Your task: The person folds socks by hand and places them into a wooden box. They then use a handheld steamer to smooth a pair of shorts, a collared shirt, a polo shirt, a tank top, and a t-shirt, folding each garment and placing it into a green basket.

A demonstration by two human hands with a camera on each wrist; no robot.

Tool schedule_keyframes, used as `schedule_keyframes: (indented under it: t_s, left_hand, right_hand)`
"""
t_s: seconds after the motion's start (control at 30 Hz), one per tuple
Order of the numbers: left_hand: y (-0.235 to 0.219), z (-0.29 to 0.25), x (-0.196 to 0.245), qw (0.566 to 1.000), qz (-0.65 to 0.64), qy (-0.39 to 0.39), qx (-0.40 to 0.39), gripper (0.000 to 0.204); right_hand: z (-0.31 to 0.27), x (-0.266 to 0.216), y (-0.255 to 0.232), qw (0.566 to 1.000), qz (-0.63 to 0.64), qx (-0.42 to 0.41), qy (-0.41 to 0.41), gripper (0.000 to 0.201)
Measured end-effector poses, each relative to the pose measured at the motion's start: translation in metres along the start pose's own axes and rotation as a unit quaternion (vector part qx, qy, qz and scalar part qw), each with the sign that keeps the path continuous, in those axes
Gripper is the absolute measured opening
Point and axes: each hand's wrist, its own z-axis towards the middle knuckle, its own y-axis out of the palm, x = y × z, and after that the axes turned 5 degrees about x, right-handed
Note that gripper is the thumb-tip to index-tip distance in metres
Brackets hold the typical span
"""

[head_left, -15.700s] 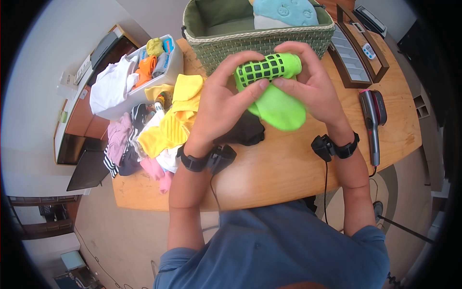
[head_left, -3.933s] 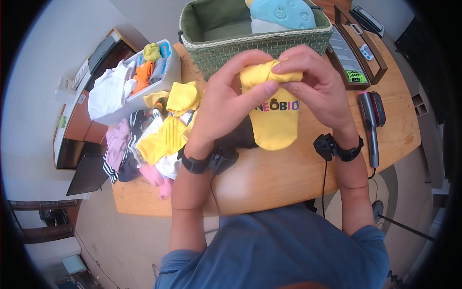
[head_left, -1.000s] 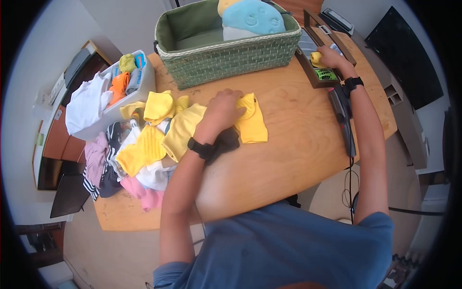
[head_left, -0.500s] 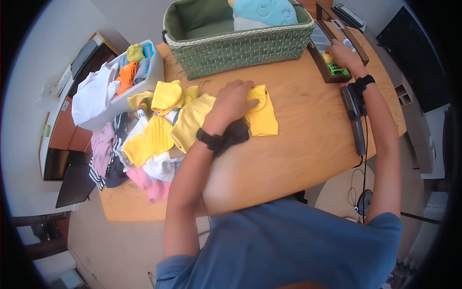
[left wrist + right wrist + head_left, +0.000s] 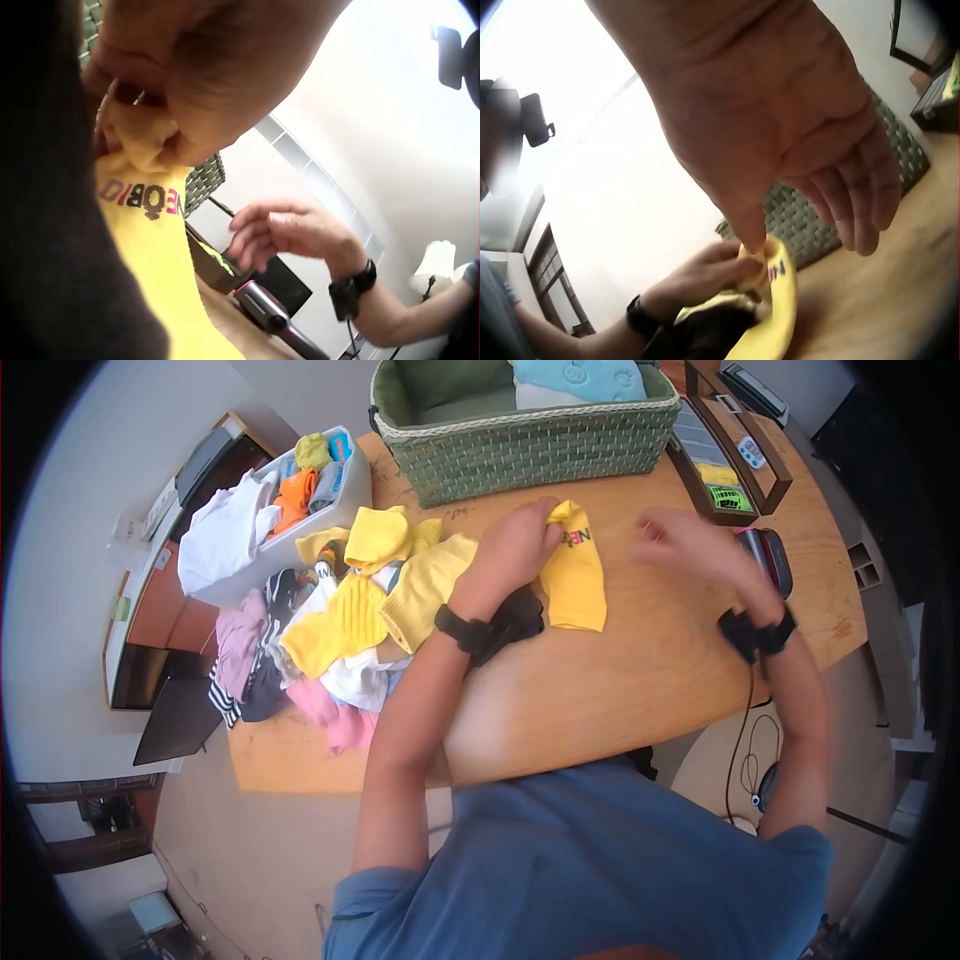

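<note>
Fingers of left hand (image 5: 515, 550) pinch one yellow sock (image 5: 578, 575).

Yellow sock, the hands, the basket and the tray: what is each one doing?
yellow sock: lifted at one end, hanging down
left hand: pinching the sock's top
right hand: fingers loose, holding nothing
green basket: open on top, blue cushion inside
wooden tray: holds rolled yellow and green socks
</note>
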Motion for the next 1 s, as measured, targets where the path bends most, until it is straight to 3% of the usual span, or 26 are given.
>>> schedule_keyframes:
  t_s: [0.07, 0.17, 0.2, 0.3, 0.33, 0.4, 0.5, 0.6, 0.7, 0.73, 0.83, 0.9, 1.0]
  left_hand:
    - [-0.008, 0.002, 0.008, 0.996, -0.086, 0.007, 0.005, 0.029]
    - [-0.018, 0.000, 0.017, 0.986, -0.165, -0.008, 0.012, 0.028]
    - [-0.033, -0.006, 0.031, 0.967, -0.242, -0.076, -0.022, 0.028]
    - [-0.068, -0.025, 0.046, 0.961, -0.258, -0.098, -0.034, 0.029]
    - [-0.082, -0.031, 0.045, 0.968, -0.229, -0.083, -0.059, 0.030]
    - [-0.103, -0.053, 0.041, 0.991, -0.116, -0.066, -0.002, 0.033]
    - [-0.141, -0.084, 0.022, 0.985, 0.130, -0.048, 0.104, 0.043]
    - [-0.164, -0.110, 0.024, 0.940, 0.314, -0.134, 0.021, 0.043]
    - [-0.163, -0.114, 0.020, 0.950, 0.163, -0.260, -0.047, 0.039]
    - [-0.166, -0.113, 0.020, 0.958, 0.116, -0.261, -0.031, 0.033]
    - [-0.168, -0.107, 0.022, 0.987, -0.011, -0.135, 0.088, 0.030]
    - [-0.172, -0.096, 0.033, 0.990, -0.049, -0.089, 0.103, 0.035]
    - [-0.172, -0.080, 0.046, 0.978, -0.160, -0.024, 0.135, 0.041]
  right_hand:
    - [-0.011, -0.032, 0.029, 0.999, -0.013, -0.025, 0.029, 0.045]
    - [-0.005, -0.021, 0.062, 0.985, 0.156, -0.075, -0.024, 0.045]
    - [-0.009, -0.024, 0.068, 0.948, 0.304, -0.028, -0.090, 0.040]
    - [-0.009, -0.021, 0.056, 0.905, 0.425, 0.004, -0.001, 0.030]
    - [-0.008, -0.015, 0.051, 0.897, 0.441, 0.017, -0.013, 0.030]
    - [-0.005, -0.003, 0.045, 0.878, 0.475, 0.046, -0.033, 0.030]
    - [0.001, 0.014, 0.050, 0.901, 0.434, 0.005, -0.018, 0.038]
    - [0.008, 0.024, 0.056, 0.901, 0.434, 0.010, 0.017, 0.043]
    - [0.007, 0.005, 0.053, 0.846, 0.524, 0.094, -0.003, 0.040]
    - [0.005, -0.002, 0.048, 0.845, 0.525, 0.099, -0.025, 0.037]
    - [-0.001, -0.015, 0.033, 0.859, 0.483, 0.140, -0.092, 0.026]
    - [-0.001, -0.022, 0.027, 0.884, 0.400, 0.194, -0.141, 0.020]
    - [-0.002, -0.041, 0.008, 0.895, 0.389, 0.145, -0.162, 0.015]
